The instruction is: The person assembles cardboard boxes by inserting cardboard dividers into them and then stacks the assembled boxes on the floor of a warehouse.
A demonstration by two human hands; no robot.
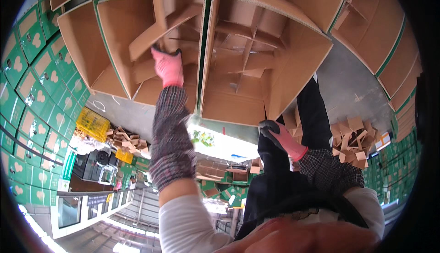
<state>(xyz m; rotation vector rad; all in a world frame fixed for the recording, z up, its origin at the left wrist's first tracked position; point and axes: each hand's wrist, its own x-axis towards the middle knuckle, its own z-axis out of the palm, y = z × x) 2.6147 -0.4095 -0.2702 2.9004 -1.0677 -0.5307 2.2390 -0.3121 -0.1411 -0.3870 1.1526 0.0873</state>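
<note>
My left hand [168,68], in a pink glove with dark fingertips, reaches into an open cardboard box [120,24]. Its fingers are closed on a brown cardboard divider [160,32] that sits at a slant; motion blurs this part a little. My right hand [286,139], gloved the same way, is curled closed beside my dark-trousered leg, close to the near corner of a second open box [233,108]. Nothing shows in its fingers. That second box holds a crossed cardboard divider [250,37] standing in it.
More open boxes [376,28] stand in rows at the right and far side. Green printed cartons [39,92] are stacked high at the left. A yellow crate [93,123] and heaps of cardboard pieces [353,138] lie on the grey floor [346,76].
</note>
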